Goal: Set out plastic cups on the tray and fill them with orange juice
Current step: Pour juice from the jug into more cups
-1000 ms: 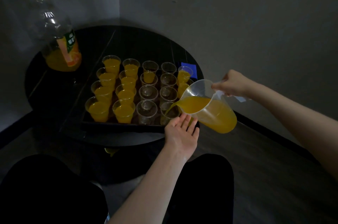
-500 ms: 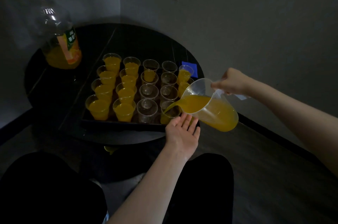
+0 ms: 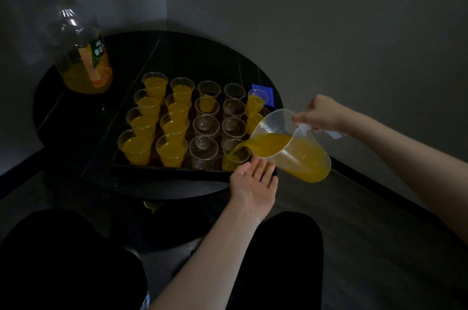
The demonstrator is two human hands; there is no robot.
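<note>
**Juice poured into the near cup of the fourth column**

At the far left of the round worktop (image 3: 76, 132), a large juice bottle (image 3: 81, 56) is seen standing upright, only its bottom part filled, well apart from both hands. To its right the dark tray (image 3: 157, 170) is set with plastic cups in rows. The two left columns are filled with orange juice, as in the near-left cup (image 3: 135, 147); the middle columns are mostly empty, as in one clear cup (image 3: 203, 151), though one cup farther back holds juice. The cups at the right edge appear filled, but they are partly hidden and the light is poor.

The left hand (image 3: 253, 184) is held flat and relaxed, palm up, gripping nothing, at the tray's near right corner just beside the cup being filled (image 3: 235, 155); it is probably placed there to catch drips or to steady the cup. Farther right, the clear jug (image 3: 291, 150) is tipped towards the left, so that a stream falls from its spout into that cup. The jug's handle is gripped by the right hand (image 3: 319, 113), held above the tray's right edge.
</note>
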